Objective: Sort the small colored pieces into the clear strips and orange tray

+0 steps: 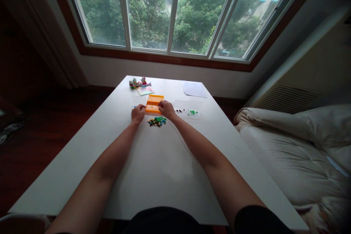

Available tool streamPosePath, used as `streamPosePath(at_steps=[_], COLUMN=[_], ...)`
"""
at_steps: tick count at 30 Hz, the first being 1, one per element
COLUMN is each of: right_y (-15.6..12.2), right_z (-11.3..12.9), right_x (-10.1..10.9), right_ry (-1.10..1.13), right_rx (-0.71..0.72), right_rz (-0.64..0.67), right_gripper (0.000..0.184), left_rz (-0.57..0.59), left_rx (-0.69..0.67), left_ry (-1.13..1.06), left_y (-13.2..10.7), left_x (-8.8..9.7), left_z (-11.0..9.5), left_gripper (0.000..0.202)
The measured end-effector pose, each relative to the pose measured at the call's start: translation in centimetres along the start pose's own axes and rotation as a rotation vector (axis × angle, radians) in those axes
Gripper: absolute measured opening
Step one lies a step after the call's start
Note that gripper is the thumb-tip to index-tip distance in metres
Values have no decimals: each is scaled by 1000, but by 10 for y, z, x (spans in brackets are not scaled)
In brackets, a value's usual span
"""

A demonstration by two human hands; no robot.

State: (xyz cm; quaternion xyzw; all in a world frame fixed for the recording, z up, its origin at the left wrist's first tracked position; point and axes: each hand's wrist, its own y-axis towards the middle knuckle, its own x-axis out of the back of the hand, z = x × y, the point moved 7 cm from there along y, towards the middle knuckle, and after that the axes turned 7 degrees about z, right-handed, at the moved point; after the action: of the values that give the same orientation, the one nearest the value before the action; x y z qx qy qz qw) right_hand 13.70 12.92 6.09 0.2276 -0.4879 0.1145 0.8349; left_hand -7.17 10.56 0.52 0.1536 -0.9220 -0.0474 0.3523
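Note:
An orange open box (156, 98) with a few small pieces in its near section lies between my hands. At its left edge is my left hand (138, 113), closed, the thumb and fingers brought together. Over the box's right side, my right hand (166, 109) is closed in a pinch with the fingertips pointing down into it. Whatever either hand may hold is too small to make out. Just in front of the box lies a heap of tiny toy bricks (157, 121), mostly green, brown and yellow.
A clear plastic tray (189, 102) on the right holds green pieces (192, 112) and dark brown ones (179, 110). Behind are small built figures (133, 83), a pastel booklet (145, 90) and white papers (194, 89). A sofa (274, 142) flanks the white table (164, 168).

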Motion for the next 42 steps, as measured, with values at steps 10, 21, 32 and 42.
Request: streamPosePath(at_steps=[10,21,32,42], right_y=[-16,-67,-84,-84], right_z=[-13,-35,-43,-35], right_x=[2,-7,-10,-7], right_ry=[3,-48,-74,-130], right_rx=[68,33,33,48], right_rz=[25,137,110,139], right_gripper=[24,21,17,17], left_rz=[-59,-34,57,54], left_rx=[-90,-188,-183,-192], left_ry=[168,350,376,387], left_y=[-6,-20,-12,-9], left_x=[6,-3,-22,-24], left_z=[-14,-31,-21,-20], left_gripper=[29,39,41,33])
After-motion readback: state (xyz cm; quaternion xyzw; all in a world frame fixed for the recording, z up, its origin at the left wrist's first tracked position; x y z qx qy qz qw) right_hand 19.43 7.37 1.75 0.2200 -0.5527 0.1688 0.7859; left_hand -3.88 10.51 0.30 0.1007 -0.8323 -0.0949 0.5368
